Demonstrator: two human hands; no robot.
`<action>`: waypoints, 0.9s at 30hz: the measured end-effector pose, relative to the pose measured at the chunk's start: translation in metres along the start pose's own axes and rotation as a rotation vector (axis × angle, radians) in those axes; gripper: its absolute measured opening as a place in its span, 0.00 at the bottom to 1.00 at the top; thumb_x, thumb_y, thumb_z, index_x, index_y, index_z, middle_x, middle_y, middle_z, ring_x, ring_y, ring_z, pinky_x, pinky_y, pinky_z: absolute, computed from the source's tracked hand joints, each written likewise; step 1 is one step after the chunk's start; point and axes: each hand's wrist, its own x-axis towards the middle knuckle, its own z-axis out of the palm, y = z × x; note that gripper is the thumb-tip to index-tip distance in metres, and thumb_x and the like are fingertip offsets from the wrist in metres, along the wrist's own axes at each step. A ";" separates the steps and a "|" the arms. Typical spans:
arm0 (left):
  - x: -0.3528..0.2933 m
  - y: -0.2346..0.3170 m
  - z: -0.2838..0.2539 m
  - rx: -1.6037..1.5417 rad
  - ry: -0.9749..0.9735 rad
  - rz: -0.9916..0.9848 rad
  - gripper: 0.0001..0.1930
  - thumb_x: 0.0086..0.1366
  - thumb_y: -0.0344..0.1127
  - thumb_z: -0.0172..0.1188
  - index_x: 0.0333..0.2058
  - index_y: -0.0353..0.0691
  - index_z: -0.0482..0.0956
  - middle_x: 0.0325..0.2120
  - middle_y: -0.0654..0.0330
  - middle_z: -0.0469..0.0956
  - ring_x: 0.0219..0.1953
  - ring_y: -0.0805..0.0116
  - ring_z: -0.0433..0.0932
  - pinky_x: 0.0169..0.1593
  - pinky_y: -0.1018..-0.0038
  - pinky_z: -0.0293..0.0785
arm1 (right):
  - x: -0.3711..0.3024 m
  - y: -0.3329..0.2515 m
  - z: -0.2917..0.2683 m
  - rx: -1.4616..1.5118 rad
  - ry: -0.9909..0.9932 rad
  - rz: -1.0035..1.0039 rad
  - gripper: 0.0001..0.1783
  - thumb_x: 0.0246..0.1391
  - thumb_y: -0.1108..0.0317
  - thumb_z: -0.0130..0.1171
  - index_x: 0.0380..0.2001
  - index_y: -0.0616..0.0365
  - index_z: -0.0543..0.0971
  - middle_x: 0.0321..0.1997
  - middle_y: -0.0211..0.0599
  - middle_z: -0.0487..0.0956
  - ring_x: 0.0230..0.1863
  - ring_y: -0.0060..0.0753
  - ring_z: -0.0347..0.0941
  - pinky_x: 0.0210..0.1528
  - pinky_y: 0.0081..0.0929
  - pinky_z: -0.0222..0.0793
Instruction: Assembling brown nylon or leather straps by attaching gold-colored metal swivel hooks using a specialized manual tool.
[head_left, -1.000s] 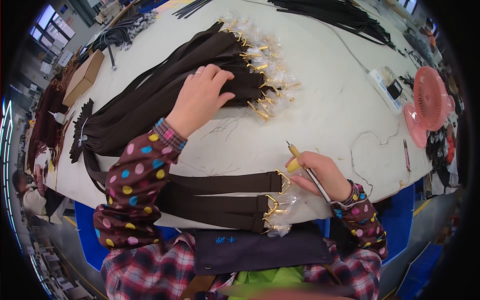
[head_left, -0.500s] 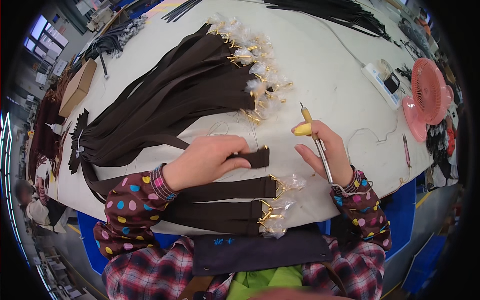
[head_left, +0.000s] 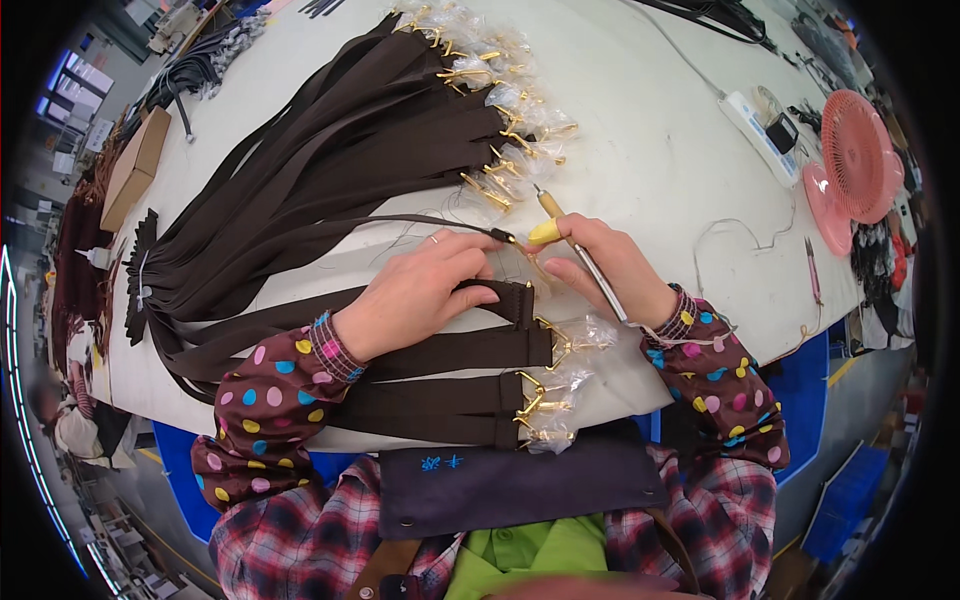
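Observation:
My left hand (head_left: pixel 425 290) is closed, its fingertips on the end of a dark brown belt strap (head_left: pixel 425 219) turned edge-on. Its thumb lies over another strap end (head_left: pixel 512 300) with a stitched fold. In my right hand (head_left: pixel 615 265) rests a slim corded pen-like tool (head_left: pixel 597 280), resembling a soldering iron, its thin tip pointing up and left. A yellow finger cover (head_left: pixel 544 232) sits on one right finger, which meets the gold buckle piece at the strap's end. Just below lie more straps (head_left: pixel 440 350) with gold buckles (head_left: pixel 535 395) in clear plastic.
A large bundle of brown straps (head_left: pixel 330 170), tied at its left end, covers the left of the white table (head_left: pixel 640 130). To the right are a power strip (head_left: pixel 757 135), a pink fan (head_left: pixel 855 160) and a pink pen-like tool (head_left: pixel 812 270). A cardboard box (head_left: pixel 137 165) stands at left.
The right hand has moved left to meet the strap end near my left hand. The left hand has shifted up slightly, and a strap is now held edge-on. The whole view has shifted a little.

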 end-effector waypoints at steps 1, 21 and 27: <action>0.001 -0.002 -0.001 0.071 0.063 0.034 0.09 0.59 0.39 0.62 0.34 0.42 0.74 0.44 0.61 0.76 0.46 0.57 0.73 0.44 0.65 0.72 | 0.001 -0.001 -0.001 0.046 0.009 0.020 0.13 0.54 0.73 0.59 0.44 0.56 0.76 0.42 0.38 0.78 0.43 0.37 0.76 0.47 0.27 0.68; 0.026 -0.032 -0.009 0.588 0.332 -0.124 0.14 0.57 0.38 0.64 0.40 0.44 0.73 0.36 0.58 0.74 0.37 0.57 0.76 0.39 0.66 0.72 | 0.000 -0.003 0.006 0.018 0.027 -0.188 0.14 0.50 0.62 0.66 0.37 0.54 0.75 0.36 0.35 0.78 0.42 0.40 0.73 0.50 0.35 0.63; 0.022 -0.029 -0.006 0.499 0.053 -0.054 0.17 0.59 0.38 0.61 0.47 0.48 0.73 0.38 0.59 0.73 0.39 0.56 0.76 0.40 0.66 0.73 | 0.001 -0.010 0.009 0.208 -0.138 -0.060 0.20 0.46 0.60 0.70 0.38 0.53 0.72 0.34 0.29 0.77 0.41 0.36 0.73 0.47 0.29 0.67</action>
